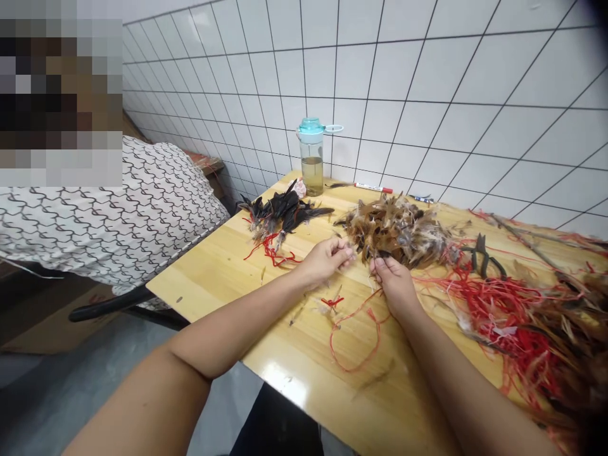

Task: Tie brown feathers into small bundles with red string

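My left hand is just left of a heap of brown feathers. Its thumb and fingers are drawn together, and anything in them is too small to make out. At the near edge of the heap, my right hand pinches a dark feather, mostly covered by the fingers. A thin red string lies looped on the table below this hand, one end running up toward it. Between my forearms lies a small feather tuft with a red tie.
Black feathers with red string lie at the back left. By the tiled wall stand a water bottle and a red-capped marker. Pliers and tangled red string lie right. Someone in a patterned garment sits at left.
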`<act>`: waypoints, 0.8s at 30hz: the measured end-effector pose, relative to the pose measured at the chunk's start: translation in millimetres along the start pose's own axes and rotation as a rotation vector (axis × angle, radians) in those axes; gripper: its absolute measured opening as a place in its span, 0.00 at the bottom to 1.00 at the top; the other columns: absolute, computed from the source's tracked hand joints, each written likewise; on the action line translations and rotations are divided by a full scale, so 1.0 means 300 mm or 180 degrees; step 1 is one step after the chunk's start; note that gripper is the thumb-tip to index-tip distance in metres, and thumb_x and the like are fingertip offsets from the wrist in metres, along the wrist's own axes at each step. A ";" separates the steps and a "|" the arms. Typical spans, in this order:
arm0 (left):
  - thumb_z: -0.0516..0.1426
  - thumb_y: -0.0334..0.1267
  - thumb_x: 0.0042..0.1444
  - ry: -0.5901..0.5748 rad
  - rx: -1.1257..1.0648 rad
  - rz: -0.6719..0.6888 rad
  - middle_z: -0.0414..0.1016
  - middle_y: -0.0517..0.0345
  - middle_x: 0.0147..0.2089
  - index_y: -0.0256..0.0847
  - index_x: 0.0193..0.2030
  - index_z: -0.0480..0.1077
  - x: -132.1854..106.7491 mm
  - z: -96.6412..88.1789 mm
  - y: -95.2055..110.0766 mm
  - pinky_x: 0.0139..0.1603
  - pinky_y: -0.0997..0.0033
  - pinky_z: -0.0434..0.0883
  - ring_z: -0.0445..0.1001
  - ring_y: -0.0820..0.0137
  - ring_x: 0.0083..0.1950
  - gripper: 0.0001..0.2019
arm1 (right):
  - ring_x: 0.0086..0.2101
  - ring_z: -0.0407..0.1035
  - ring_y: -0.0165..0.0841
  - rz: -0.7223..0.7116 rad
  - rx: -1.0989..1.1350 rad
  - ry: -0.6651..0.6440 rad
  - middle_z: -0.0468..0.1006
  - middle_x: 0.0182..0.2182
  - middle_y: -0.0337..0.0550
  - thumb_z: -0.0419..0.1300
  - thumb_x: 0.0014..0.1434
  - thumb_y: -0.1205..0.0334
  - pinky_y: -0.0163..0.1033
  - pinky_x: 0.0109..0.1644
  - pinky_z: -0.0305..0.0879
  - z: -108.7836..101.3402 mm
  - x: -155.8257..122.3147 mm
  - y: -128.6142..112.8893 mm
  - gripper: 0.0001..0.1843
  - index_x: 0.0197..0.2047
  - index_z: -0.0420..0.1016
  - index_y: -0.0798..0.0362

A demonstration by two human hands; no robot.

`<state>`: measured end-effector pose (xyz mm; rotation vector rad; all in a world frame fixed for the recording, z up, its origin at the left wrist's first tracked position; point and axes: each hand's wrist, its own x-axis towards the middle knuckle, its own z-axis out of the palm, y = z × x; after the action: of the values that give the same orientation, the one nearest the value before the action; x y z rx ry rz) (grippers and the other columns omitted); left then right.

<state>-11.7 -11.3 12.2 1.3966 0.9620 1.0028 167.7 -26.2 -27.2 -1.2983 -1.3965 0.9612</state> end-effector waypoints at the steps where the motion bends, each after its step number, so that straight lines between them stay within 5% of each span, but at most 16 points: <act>1: 0.59 0.45 0.53 -0.0063 -0.0178 -0.0053 0.65 0.63 0.27 0.37 0.30 0.62 -0.004 0.015 -0.001 0.31 0.77 0.63 0.63 0.79 0.27 0.14 | 0.24 0.57 0.30 0.0008 0.0003 0.0000 0.65 0.22 0.38 0.54 0.56 0.43 0.36 0.29 0.55 0.005 -0.001 -0.002 0.20 0.26 0.69 0.51; 15: 0.61 0.44 0.50 -0.0185 -0.0361 0.0040 0.67 0.63 0.26 0.37 0.28 0.62 -0.017 0.048 -0.002 0.32 0.76 0.60 0.63 0.78 0.28 0.14 | 0.28 0.62 0.33 -0.0323 -0.0413 0.0004 0.69 0.24 0.41 0.54 0.56 0.55 0.39 0.36 0.59 0.034 -0.022 -0.030 0.15 0.24 0.75 0.51; 24: 0.54 0.34 0.55 0.0090 0.0813 0.0644 0.68 0.62 0.28 0.38 0.28 0.62 -0.010 0.035 -0.018 0.35 0.75 0.62 0.64 0.75 0.31 0.06 | 0.31 0.64 0.36 -0.0208 -0.0157 -0.0142 0.70 0.25 0.43 0.55 0.55 0.51 0.38 0.32 0.59 0.040 -0.015 -0.009 0.15 0.29 0.77 0.50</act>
<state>-2.6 -17.0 6.3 1.7232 1.0109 1.0786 155.3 -30.2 -27.8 -1.2664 -1.4963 0.9220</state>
